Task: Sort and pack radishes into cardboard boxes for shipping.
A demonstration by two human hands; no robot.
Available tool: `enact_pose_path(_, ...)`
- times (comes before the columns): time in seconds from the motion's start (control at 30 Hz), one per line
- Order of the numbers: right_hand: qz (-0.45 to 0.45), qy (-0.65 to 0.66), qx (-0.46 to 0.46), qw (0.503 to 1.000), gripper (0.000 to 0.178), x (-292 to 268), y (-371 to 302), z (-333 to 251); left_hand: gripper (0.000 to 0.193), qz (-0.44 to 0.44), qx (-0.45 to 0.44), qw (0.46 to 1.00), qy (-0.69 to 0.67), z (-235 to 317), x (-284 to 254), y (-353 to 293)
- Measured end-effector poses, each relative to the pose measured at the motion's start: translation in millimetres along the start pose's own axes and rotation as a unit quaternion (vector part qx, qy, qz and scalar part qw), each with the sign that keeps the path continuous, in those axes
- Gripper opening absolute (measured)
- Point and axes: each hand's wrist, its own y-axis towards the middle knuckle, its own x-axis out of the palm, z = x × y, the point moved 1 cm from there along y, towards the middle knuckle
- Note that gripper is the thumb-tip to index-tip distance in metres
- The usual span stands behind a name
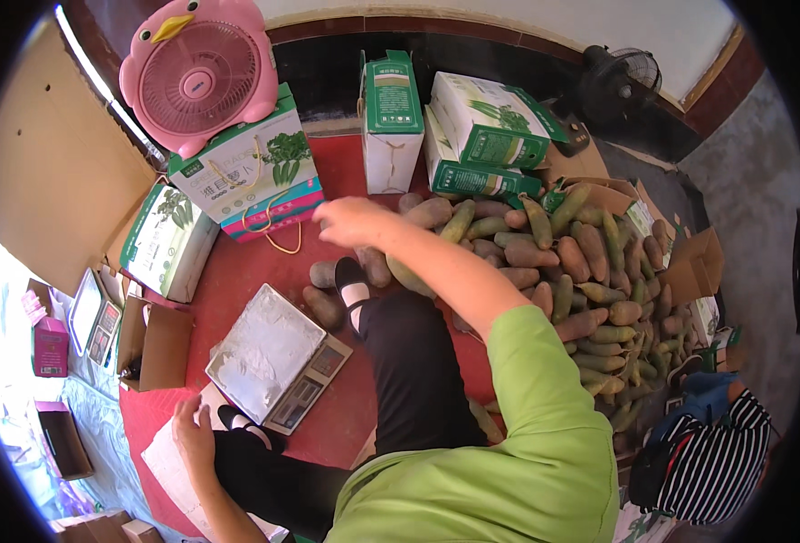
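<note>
My right hand [350, 223] reaches forward and left, its fingers partly stretched and apart, with nothing visible in them. Close by its fingertips is the pink and teal carton [278, 213] with a yellow cord handle, under a green and white vegetable carton [269, 158]. Below the hand, several long radishes [325, 308] lie on the red mat. My left hand [194, 434] hangs low by my left leg, fingers apart and holding nothing visible. A flat electronic scale [269, 353] with a worn whitish pan lies between my feet, bare of goods.
A large heap of green and reddish-brown radishes [590, 281] spreads to the right. Green and white cartons [391, 127] stand behind. A pink bird-shaped fan [199, 81] sits on the stacked cartons. An open brown box [160, 348] is left; a person in stripes [712, 462] is at right.
</note>
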Motion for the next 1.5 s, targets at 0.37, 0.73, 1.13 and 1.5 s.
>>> enact_pose_path(0.37, 0.205, -0.073, 0.231, 0.948, 0.035, -43.5, -7.1, 166.2, 0.017, -0.012, -0.037, 0.997, 0.073, 0.6, -0.7, 3.4)
enact_pose_path(0.73, 0.41, 0.146, 0.396, 0.809, 0.044, -45.4, -93.6, 388.9, 0.015, -0.037, -0.058, 0.993, 0.095, -10.0, 8.2, 10.8)
enact_pose_path(1.13, 0.505, 0.4, 0.432, 0.631, 0.059, -82.1, -143.0, 432.7, 0.012, -0.062, -0.078, 0.98, 0.17, -12.4, 14.0, 22.6)
enact_pose_path(1.5, 0.523, 0.125, 0.071, 0.84, 0.019, -89.9, 2.9, 313.6, 0.011, -0.068, -0.07, 0.975, 0.201, 1.8, 18.7, 29.5)
